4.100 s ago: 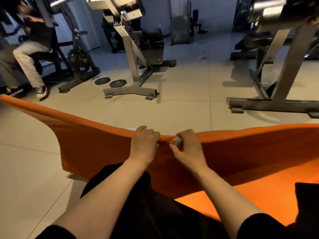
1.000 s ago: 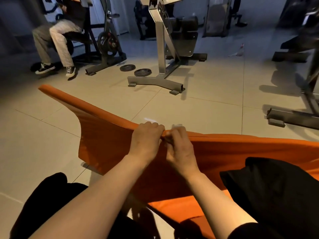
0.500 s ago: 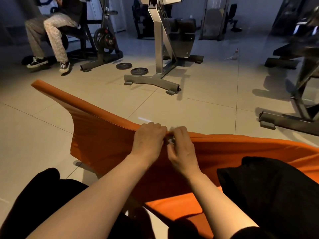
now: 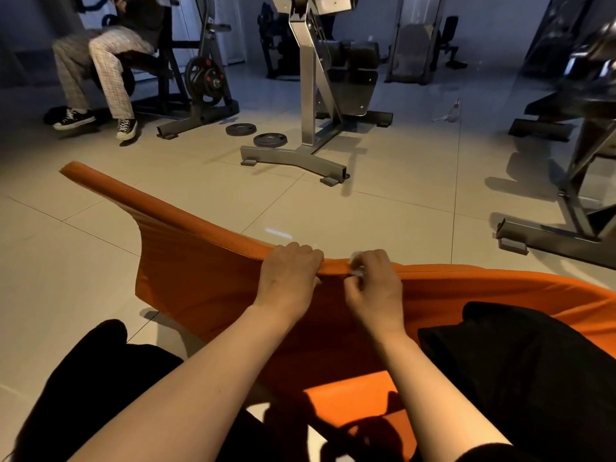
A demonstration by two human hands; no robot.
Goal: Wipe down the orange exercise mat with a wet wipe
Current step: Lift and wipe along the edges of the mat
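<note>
The orange exercise mat [image 4: 200, 271] is lifted off the floor, its long edge raised in front of me and its left corner sticking up. My left hand [image 4: 288, 278] grips that raised edge, fingers curled over the top. Just to its right, my right hand [image 4: 373, 288] pinches a small white wet wipe [image 4: 357, 270] against the same edge. Most of the wipe is hidden by the fingers. My legs in black trousers lie over the mat's lower part.
A grey machine base [image 4: 296, 158] stands on the tiled floor ahead, with two weight plates [image 4: 255, 135] beside it. Another machine frame [image 4: 560, 228] is at the right. A seated person [image 4: 100, 68] is at the far left.
My right hand has slid a little to the right along the mat's edge, opening a small gap from the left hand. The left hand keeps its hold.
</note>
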